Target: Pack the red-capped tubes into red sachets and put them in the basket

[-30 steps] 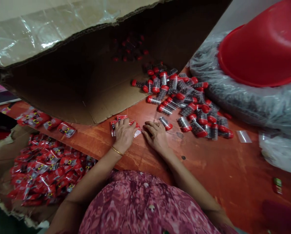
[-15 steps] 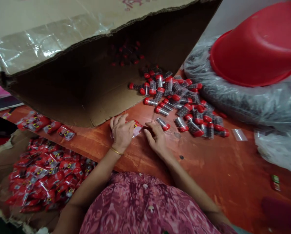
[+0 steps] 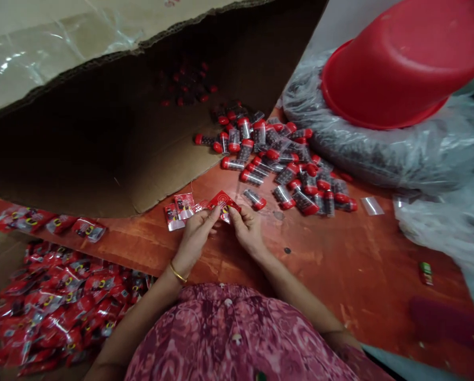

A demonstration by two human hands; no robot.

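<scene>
Between both hands is a small red printed card (image 3: 223, 201), held just above the orange-red tabletop. My left hand (image 3: 199, 233) pinches its left side between thumb and fingers. On its right edge my right hand (image 3: 248, 226) has a pinch grip. Other red and white printed cards (image 3: 184, 205) lie on the table just beyond my left hand. Close to my right hand rests a clear tube with a red cap and dark contents (image 3: 255, 199). Many more such tubes (image 3: 286, 172) are heaped behind it, some spilling from the cardboard box.
A large cardboard box (image 3: 149, 185) lies open toward me. Finished-looking red packets (image 3: 89, 229) sit at the table's left edge, with a heap of packets (image 3: 57, 301) below. At right, a red bucket (image 3: 383, 79) stands upside down on a plastic-wrapped bundle (image 3: 364, 159).
Both hands have lifted and turned the card, now gripped by its two sides. The left hand has uncovered the cards behind it. The camera view has shifted slightly right.
</scene>
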